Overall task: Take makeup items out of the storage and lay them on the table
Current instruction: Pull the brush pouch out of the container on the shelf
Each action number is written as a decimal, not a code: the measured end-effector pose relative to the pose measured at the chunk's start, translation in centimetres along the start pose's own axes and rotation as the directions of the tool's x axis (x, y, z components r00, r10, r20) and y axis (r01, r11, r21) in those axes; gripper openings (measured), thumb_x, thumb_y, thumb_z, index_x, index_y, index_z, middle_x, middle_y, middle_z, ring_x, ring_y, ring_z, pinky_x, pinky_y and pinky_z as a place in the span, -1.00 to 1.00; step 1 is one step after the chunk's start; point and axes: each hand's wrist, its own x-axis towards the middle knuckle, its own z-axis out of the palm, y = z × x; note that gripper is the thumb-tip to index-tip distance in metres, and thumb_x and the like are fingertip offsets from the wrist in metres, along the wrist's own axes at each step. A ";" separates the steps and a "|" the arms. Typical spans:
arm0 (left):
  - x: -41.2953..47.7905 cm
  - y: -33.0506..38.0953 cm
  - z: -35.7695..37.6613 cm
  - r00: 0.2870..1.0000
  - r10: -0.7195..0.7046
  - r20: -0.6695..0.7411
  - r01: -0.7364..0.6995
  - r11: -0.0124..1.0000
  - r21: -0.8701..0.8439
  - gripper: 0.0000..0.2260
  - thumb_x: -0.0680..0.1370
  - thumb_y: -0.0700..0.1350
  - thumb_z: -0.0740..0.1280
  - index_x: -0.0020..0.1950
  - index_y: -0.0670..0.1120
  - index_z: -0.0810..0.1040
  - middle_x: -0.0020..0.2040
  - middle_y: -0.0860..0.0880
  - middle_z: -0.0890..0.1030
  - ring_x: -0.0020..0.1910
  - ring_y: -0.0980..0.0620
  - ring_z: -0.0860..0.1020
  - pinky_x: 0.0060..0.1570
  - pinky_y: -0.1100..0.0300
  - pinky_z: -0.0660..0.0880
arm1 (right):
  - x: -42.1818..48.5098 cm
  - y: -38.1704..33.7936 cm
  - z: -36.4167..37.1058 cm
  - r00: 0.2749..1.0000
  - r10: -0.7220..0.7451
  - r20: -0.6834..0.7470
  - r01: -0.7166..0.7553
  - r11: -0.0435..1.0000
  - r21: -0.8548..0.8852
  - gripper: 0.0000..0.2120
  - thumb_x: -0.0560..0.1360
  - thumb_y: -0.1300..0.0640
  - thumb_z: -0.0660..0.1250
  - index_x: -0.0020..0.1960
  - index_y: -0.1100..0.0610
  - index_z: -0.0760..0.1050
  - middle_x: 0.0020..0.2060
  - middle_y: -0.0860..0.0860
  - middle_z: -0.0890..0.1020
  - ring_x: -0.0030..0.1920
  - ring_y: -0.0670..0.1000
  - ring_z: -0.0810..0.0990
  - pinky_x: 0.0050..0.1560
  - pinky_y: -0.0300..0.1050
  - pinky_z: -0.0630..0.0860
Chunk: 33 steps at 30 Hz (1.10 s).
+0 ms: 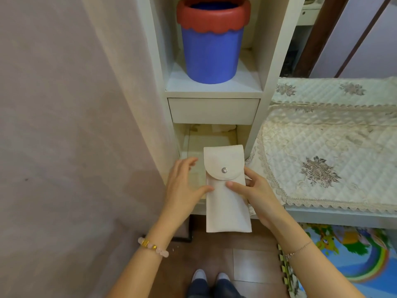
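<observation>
A cream fabric pouch [225, 203] with a snapped flap and a silver button hangs upright in front of the open lower drawer [193, 147] of a white shelf unit. My right hand [255, 192] grips its right edge, thumb across the front below the flap. My left hand [184, 186] is at the pouch's left edge with fingers spread, its thumb tip touching the fabric. The pouch's contents are hidden. The table [335, 216] stands to the right, under a quilted cream cloth [322, 158] with lace trim.
A blue bin with a red scalloped rim [211, 39] stands on the shelf above a closed drawer [213, 110]. A pale curtain [75, 125] hangs at left. Below are wooden floor, a colourful play mat [348, 254] and my feet.
</observation>
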 end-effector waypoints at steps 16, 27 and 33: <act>2.2 -1.1 0.0 0.885 0.441 0.150 -0.437 0.897 -0.066 -0.84 0.46 -0.06 0.34 -0.14 -0.09 0.68 -0.06 0.13 0.63 0.15 0.15 0.51 0.19 0.17 0.40 | -1.0 1.0 -1.0 0.986 0.056 0.154 -0.043 0.995 -0.090 -0.67 0.42 0.22 0.41 0.18 0.08 0.53 -0.04 0.09 0.70 -0.08 0.08 0.68 -0.19 -0.17 0.57; 5.1 0.4 -1.4 1.000 0.018 0.021 -0.010 0.935 -0.355 -0.82 0.52 -0.19 0.34 -0.20 0.08 0.57 -0.25 0.15 0.60 -0.27 0.32 0.52 -0.18 0.38 0.43 | -1.9 2.6 -1.3 0.978 0.080 0.192 -0.066 0.995 -0.078 -0.61 0.36 0.16 0.43 0.18 0.11 0.52 0.00 0.14 0.68 -0.01 0.18 0.66 -0.01 0.05 0.59; 6.8 0.1 -1.4 0.991 -0.056 -0.124 0.003 0.919 -0.395 -0.79 0.50 -0.23 0.33 -0.05 0.10 0.47 -0.11 0.08 0.56 -0.16 0.13 0.53 -0.19 0.20 0.52 | -2.2 2.4 -1.2 0.978 0.078 0.195 -0.068 0.996 -0.058 -0.61 0.38 0.18 0.43 0.20 0.10 0.51 0.01 0.13 0.69 0.00 0.17 0.66 -0.04 0.00 0.58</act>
